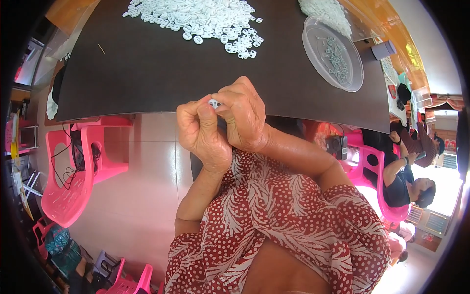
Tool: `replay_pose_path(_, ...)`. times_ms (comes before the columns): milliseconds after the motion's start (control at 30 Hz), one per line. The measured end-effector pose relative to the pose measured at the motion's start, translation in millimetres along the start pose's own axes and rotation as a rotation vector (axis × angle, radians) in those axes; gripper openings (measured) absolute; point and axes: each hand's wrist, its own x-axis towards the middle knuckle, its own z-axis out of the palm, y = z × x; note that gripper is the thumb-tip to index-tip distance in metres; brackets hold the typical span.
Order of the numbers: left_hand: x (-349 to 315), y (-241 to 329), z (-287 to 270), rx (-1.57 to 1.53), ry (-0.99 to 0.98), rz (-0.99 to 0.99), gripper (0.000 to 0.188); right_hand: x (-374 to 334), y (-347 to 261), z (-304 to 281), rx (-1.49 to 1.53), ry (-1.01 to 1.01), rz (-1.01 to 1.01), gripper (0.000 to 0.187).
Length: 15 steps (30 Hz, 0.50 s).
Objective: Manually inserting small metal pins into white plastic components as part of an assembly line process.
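My left hand (201, 131) and my right hand (244, 116) meet at the near edge of a dark table (147, 73), fingers curled together. Between their fingertips they pinch a small white plastic piece (214, 103), mostly hidden by the fingers. A large heap of similar small white oval pieces (196, 17) lies on the far side of the table. To the right stands a clear round plastic tray (333, 51) holding several small grey metal parts (337, 59).
A pink plastic chair (73, 171) with black cables on it stands at the left on a pale tiled floor. Another person (404, 181) sits on a pink chair at the right. A second heap of white pieces (325, 12) lies at the table's far right.
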Motion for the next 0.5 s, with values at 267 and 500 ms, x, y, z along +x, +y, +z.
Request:
replay_pose_path(267, 2, -2, 1, -0.127, -0.002, -0.040, 0.019, 3, 2, -2, 0.008, -0.001, 0.003, 0.028)
replay_pose_path(500, 2, -8, 3, -0.098, -0.013, -0.035, 0.019, 6, 3, -10, 0.026, -0.024, 0.076, 0.027)
